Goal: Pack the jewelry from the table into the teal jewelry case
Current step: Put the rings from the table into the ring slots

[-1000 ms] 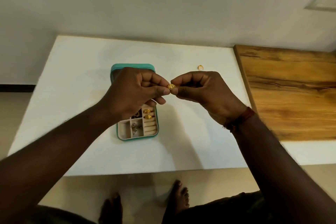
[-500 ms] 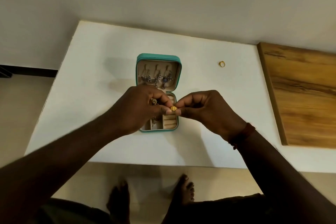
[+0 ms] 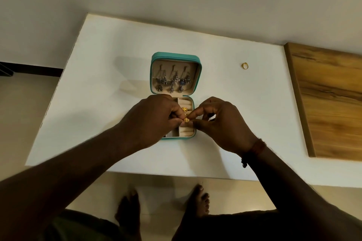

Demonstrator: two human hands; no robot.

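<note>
Above table (image 3: 109,76) and teal case (image 3: 176,55), left hand (image 3: 154,119) and right hand (image 3: 221,123) pinch gold ornament (image 3: 186,120).

Centre of frame: open teal jewelry case (image 3: 176,56) on white table (image 3: 117,45); small gold filigree ornament (image 3: 186,120) pinched between left hand (image 3: 154,117) and right hand (image 3: 221,121) above it. Upper right: plain gold ring (image 3: 244,65), well apart.

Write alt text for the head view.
Left hand and right hand pinch a gold filigree ornament over the open teal jewelry case. Silver drop earrings hang in its lid; a gold ring lies apart on the white table.
</note>
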